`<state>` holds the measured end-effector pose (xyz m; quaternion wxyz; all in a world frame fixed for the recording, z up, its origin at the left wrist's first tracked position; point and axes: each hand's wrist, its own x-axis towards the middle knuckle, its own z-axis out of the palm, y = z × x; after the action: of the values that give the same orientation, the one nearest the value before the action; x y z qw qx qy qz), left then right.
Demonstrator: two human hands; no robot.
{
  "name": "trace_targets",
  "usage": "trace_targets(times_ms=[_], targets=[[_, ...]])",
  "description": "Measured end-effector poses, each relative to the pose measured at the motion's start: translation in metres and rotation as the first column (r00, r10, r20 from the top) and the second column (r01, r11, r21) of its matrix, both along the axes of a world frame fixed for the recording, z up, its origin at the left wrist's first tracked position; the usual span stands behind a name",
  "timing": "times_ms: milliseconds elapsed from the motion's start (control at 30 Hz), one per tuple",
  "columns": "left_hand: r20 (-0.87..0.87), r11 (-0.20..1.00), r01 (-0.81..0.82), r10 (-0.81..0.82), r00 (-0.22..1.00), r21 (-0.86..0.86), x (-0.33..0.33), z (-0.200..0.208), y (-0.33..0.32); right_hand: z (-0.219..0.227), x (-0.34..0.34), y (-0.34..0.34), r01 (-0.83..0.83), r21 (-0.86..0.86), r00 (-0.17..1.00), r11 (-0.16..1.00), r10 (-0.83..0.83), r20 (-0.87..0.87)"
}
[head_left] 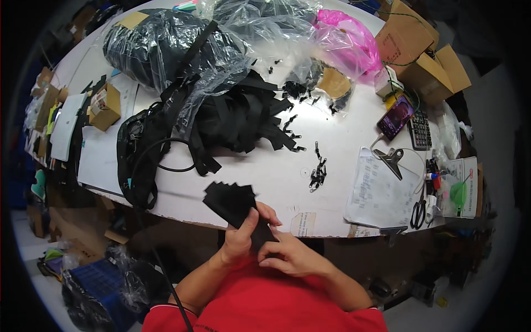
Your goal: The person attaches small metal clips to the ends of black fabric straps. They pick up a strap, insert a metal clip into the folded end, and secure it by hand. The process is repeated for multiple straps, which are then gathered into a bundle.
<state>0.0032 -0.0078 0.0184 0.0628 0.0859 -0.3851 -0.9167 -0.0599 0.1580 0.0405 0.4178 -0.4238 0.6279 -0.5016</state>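
Observation:
Just off the near edge of the table, my left hand (241,235) is wrapped round a bundle of black fabric strips (229,202), thumb on top. The strips fan out past my fingers toward the table, with stepped ends. My right hand (290,254) is closed at the lower end of the same bundle, close to my red shirt; its fingers are curled, and what they pinch is partly hidden. Beyond the hands lies a large pile of similar black strips (235,119). Small black zipper sliders (318,174) are scattered to the right of it.
Plastic-wrapped black rolls (160,50) and a pink bag (348,41) stand at the back. On the right are a clipboard with papers (379,188), a phone (395,117), a calculator (420,130), scissors (418,213) and open cardboard boxes (423,77). A black cable (148,243) hangs at the left.

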Motion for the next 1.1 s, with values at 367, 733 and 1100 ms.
trace_targets(times_ms=[367,733,1100], targets=[[0.058,0.956,0.055,-0.04,0.997,-0.287,0.022,0.042,-0.068,0.046,-0.009,0.007,0.5,-0.189,0.829,0.845,-0.53,-0.178],[-0.127,0.616,-0.041,-0.097,0.987,-0.786,0.008,0.017,-0.013,0.038,-0.008,0.007,0.536,-0.144,0.807,0.832,-0.554,-0.202],[-0.246,0.5,-0.215,0.004,0.969,-0.839,0.009,-0.003,0.01,-0.002,-0.004,0.018,0.572,0.283,0.417,0.77,-0.57,0.709]])
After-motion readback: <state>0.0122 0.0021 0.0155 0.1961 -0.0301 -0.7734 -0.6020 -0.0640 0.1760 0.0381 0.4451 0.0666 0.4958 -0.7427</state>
